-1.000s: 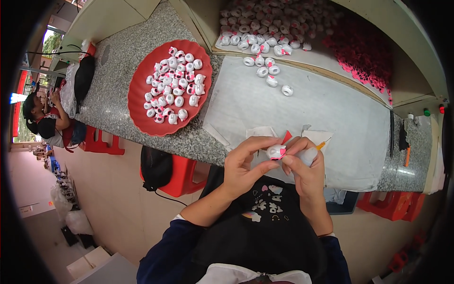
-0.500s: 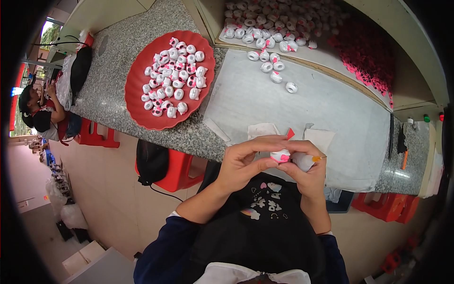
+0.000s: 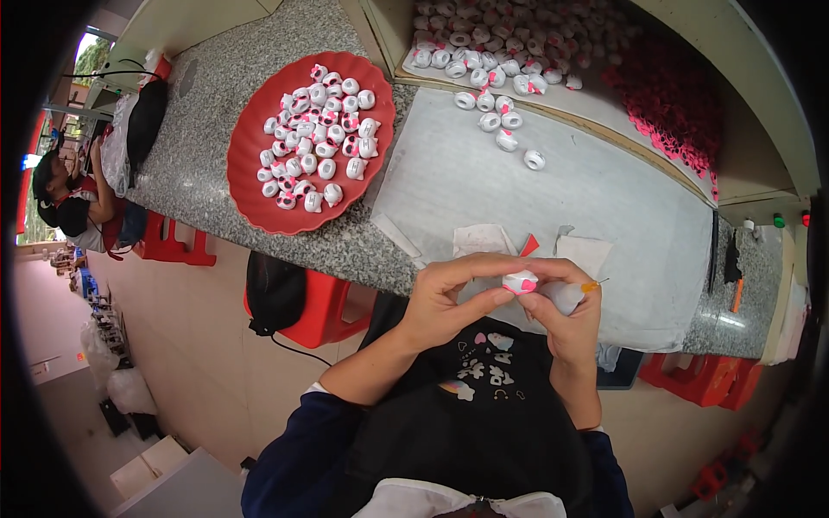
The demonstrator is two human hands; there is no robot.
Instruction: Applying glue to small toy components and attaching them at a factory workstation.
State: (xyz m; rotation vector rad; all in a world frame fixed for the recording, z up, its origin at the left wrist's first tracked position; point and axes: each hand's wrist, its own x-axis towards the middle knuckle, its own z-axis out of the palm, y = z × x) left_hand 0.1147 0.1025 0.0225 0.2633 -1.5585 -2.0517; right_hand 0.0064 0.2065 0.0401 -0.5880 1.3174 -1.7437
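Observation:
Between the fingertips of both hands sits a small white toy head (image 3: 516, 281) with a pink bow on its right side. My left hand (image 3: 432, 304) pinches it from the left with thumb and fingers. From the right, my right hand's (image 3: 572, 332) thumb and finger also touch the toy head. A whitish squeeze bottle (image 3: 566, 298) is tucked in my right hand, its orange needle tip (image 3: 591, 286) pointing right. Both hands are above the near edge of the pale work sheet (image 3: 535, 203).
A red scalloped plate (image 3: 246, 177) of similar toy heads stands on the granite counter (image 3: 203, 147). More heads (image 3: 509, 39) and a pile of pink pieces (image 3: 665, 112) fill the shelf behind. Paper pieces (image 3: 587, 253) lie near my hands. Another person (image 3: 82, 207) sits far left.
Both hands have shifted slightly right with the toy head, which has turned a little between the fingers. The bottle moved right too. The person at far left has shifted posture.

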